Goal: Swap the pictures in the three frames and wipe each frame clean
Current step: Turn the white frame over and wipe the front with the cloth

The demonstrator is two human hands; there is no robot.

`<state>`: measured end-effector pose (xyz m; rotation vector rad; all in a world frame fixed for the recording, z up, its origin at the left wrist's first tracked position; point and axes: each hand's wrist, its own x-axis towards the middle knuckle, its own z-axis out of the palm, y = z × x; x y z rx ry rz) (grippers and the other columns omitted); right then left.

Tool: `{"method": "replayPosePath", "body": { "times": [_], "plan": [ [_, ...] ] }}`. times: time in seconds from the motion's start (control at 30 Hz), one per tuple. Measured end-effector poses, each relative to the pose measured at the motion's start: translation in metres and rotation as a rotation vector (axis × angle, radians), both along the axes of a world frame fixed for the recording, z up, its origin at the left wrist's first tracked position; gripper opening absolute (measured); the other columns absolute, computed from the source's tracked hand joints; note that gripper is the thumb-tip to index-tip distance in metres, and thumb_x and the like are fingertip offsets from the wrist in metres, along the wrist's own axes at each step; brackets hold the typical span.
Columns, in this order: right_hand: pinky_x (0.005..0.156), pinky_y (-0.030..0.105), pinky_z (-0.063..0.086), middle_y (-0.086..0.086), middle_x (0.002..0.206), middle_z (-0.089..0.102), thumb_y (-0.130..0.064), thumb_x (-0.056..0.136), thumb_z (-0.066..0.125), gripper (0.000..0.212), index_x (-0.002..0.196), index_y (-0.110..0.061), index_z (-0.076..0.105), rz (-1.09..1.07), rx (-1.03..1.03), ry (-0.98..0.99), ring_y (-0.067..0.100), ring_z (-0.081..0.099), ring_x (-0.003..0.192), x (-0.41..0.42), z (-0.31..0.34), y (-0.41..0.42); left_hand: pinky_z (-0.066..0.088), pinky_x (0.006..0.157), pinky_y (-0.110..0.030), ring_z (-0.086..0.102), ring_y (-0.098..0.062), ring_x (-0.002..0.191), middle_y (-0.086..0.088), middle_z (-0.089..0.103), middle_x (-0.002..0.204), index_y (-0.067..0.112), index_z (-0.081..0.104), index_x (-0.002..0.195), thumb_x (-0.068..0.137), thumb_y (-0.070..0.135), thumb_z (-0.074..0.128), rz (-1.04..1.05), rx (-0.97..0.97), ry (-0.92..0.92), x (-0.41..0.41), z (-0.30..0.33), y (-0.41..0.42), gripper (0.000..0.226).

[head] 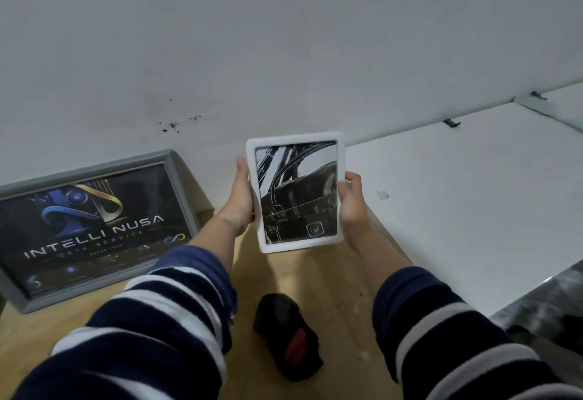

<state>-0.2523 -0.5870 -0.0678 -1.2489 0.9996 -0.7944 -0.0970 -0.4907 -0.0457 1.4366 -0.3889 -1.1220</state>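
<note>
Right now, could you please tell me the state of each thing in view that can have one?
White frame: held upright above the table, picture in place, facing the camera.
Left hand: grips the white frame's left edge.
Right hand: grips its right edge.
Grey frame: leaning back against the wall, poster inside.
Black cloth: lying crumpled on the wooden table, untouched.

Light: dim, flat, cool indoor.
Shadows: soft, under the forearms on the wooden surface (331,276).
Glare: pale reflections on the white frame (295,191) glass.
Edges: wide-angle bending, bottom-right smeared.
</note>
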Motion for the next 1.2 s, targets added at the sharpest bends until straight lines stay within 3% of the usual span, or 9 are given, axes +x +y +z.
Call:
{"method": "replayPosePath", "body": {
  "times": [0.13,0.27,0.43,0.57,0.73,0.83,1.0,1.1,1.2],
  "plan": [
    [0.077,0.038,0.049,0.011,0.099,0.053,-0.014,0.103,0.029,0.024,0.121,-0.011,0.044,0.008,-0.064,-0.01,0.023,0.053,0.087,0.0,-0.009,0.003,0.051,0.07,-0.029,0.071,-0.018,0.072,-0.005,0.074,0.081,0.019,0.069,0.097,0.091,0.07,-0.001,0.071,-0.053,-0.01,-0.003,-0.009,-0.004,0.086],
    [0.083,0.048,0.051,0.022,0.108,0.056,-0.016,0.101,0.032,0.022,0.118,-0.02,0.044,0.007,-0.097,0.0,0.029,0.055,0.09,0.001,-0.019,0.005,0.051,0.05,-0.016,0.069,-0.018,0.069,-0.008,0.071,0.082,0.016,0.067,0.095,0.092,0.069,-0.001,0.096,-0.039,-0.024,-0.007,-0.018,-0.004,0.086],
    [0.068,0.03,0.048,0.008,0.1,0.053,-0.015,0.104,0.031,0.023,0.123,-0.018,0.043,-0.001,-0.07,0.05,0.019,0.051,0.08,0.001,-0.017,0.0,0.045,0.065,-0.027,0.065,-0.02,0.079,-0.01,0.067,0.094,0.02,0.065,0.086,0.089,0.072,-0.003,0.141,0.029,-0.069,-0.01,-0.019,-0.006,0.086],
    [0.093,0.043,0.05,0.005,0.116,0.057,-0.023,0.102,0.03,0.037,0.137,-0.022,0.041,0.027,-0.051,0.147,0.023,0.058,0.102,-0.003,-0.021,0.002,0.044,0.085,-0.032,0.064,-0.019,0.085,-0.005,0.069,0.087,0.02,0.065,0.085,0.093,0.068,0.001,0.274,0.07,-0.127,-0.012,-0.025,-0.002,0.08],
    [0.113,0.051,0.03,0.004,0.152,0.035,-0.028,0.1,0.038,0.054,0.151,-0.027,0.018,-0.024,0.016,0.351,0.03,0.038,0.136,-0.012,-0.03,0.017,0.03,0.111,-0.051,0.05,-0.029,0.124,-0.009,0.056,0.132,0.016,0.04,0.139,0.087,0.073,0.006,0.338,0.217,-0.218,-0.019,-0.034,0.018,0.084],
    [0.11,0.047,0.031,0.009,0.152,0.031,-0.022,0.097,0.05,0.059,0.148,-0.02,0.021,-0.092,-0.002,0.596,0.031,0.031,0.136,-0.021,-0.036,0.047,0.034,0.107,-0.043,0.049,-0.03,0.122,-0.012,0.051,0.135,0.009,0.037,0.139,0.1,0.052,0.015,0.28,0.397,-0.397,-0.034,-0.043,0.051,0.062],
    [0.107,0.043,0.032,0.011,0.136,0.04,-0.035,0.095,0.046,0.04,0.13,-0.019,0.035,0.195,-0.291,0.858,0.03,0.034,0.127,-0.027,-0.058,0.111,0.042,0.1,-0.038,0.053,-0.028,0.115,-0.009,0.058,0.126,0.014,0.052,0.119,0.098,0.034,0.044,0.063,0.63,-0.754,-0.062,-0.067,0.12,0.03],
    [0.094,0.043,0.041,0.004,0.12,0.043,-0.05,0.091,0.039,0.035,0.116,-0.025,0.039,0.399,-0.62,0.948,0.026,0.042,0.113,-0.034,-0.062,0.144,0.032,0.108,-0.044,0.04,-0.023,0.13,-0.003,0.043,0.141,0.018,0.044,0.133,0.097,0.034,0.046,-0.042,0.76,-0.993,-0.074,-0.078,0.157,0.039],
    [0.079,0.044,0.048,0.003,0.115,0.037,-0.058,0.084,0.032,0.041,0.114,-0.029,0.035,0.668,-0.805,1.007,0.027,0.045,0.101,-0.044,-0.067,0.169,0.018,0.116,-0.046,0.018,-0.02,0.144,0.002,0.021,0.157,0.02,0.032,0.144,0.098,0.035,0.045,0.023,0.844,-1.02,-0.082,-0.088,0.195,0.05]
  ]
}}
